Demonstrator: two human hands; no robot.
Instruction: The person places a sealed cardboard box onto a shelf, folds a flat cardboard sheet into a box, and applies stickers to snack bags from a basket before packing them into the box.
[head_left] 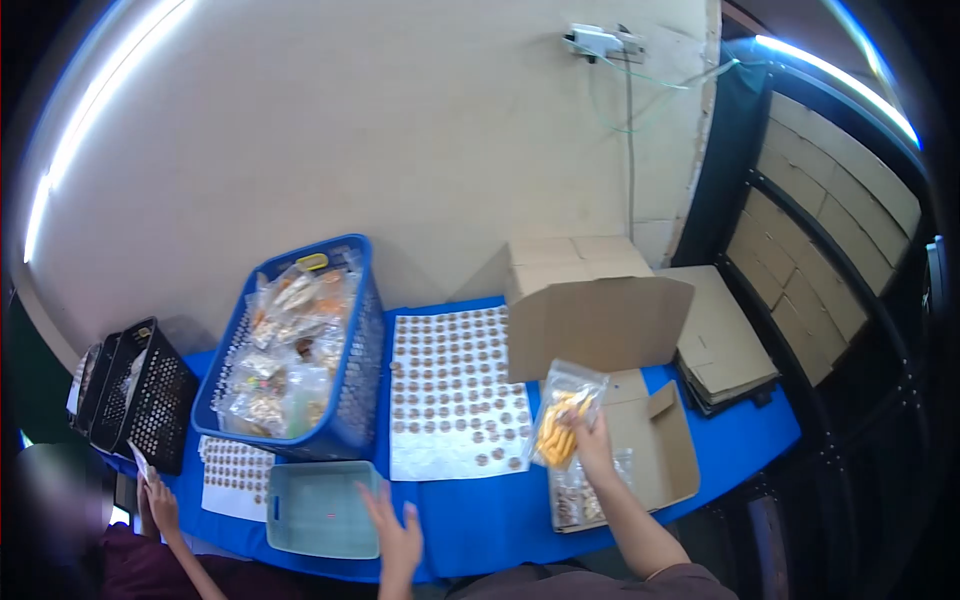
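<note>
My right hand (592,446) grips a clear plastic bag (566,415) of yellow-orange, finger-shaped snacks. It hangs over the left part of an open cardboard box (670,440), whose lid flap stands up at the back. Below the bag, other clear packets (580,500) with pale and brown contents lie inside the box. Fingers spread, my left hand (398,535) holds nothing and is beside the right edge of a pale green plastic tray (320,549). Between my hands and the wall lies a white sheet of round brown stickers (455,400).
A blue basket (365,360) full of bagged snacks stands left of the sheet. Black baskets (160,410) and a smaller sticker sheet (232,475) are farther left, near a co-worker's hands (158,505) holding a small packet. Flat cardboard (720,330) lies at right.
</note>
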